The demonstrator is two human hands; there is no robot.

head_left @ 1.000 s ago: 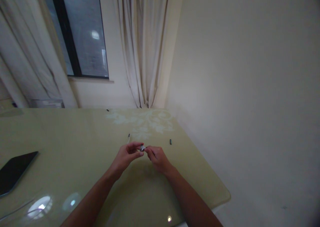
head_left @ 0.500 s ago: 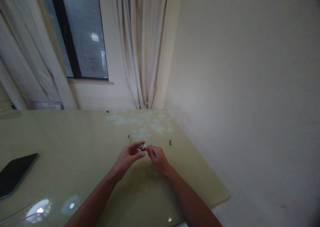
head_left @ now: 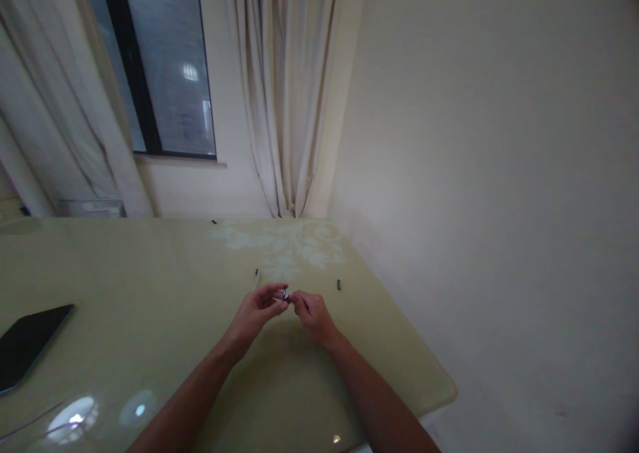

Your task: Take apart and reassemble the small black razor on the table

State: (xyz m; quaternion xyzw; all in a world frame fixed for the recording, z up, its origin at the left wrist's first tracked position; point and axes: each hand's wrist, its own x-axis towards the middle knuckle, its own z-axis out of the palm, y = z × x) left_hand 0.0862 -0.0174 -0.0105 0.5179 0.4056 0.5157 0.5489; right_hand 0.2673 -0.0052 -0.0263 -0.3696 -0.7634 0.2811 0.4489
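Above the table, my left hand (head_left: 257, 310) and my right hand (head_left: 311, 312) meet at the fingertips. Between them is a small dark and silvery piece (head_left: 285, 295), too small for me to name. My left thumb and fingers pinch it from the left. The curled fingers of my right hand close on its right end, and they hide that part. Just behind my left hand lies a thin white stick-like thing with a dark tip (head_left: 256, 273). A small dark oblong piece (head_left: 339, 285) rests on the table beyond my right hand.
The glossy pale-green table (head_left: 150, 287) has its right edge along a plain wall (head_left: 474, 173). A flat black slab (head_left: 32, 343) lies at the left. Near the back edge is another tiny dark piece (head_left: 214, 222). Curtains (head_left: 287, 94) hang beside a window.
My left thumb and fingers have closed a little more around the small piece, which is turned slightly. Otherwise both hands stay in nearly the same place.
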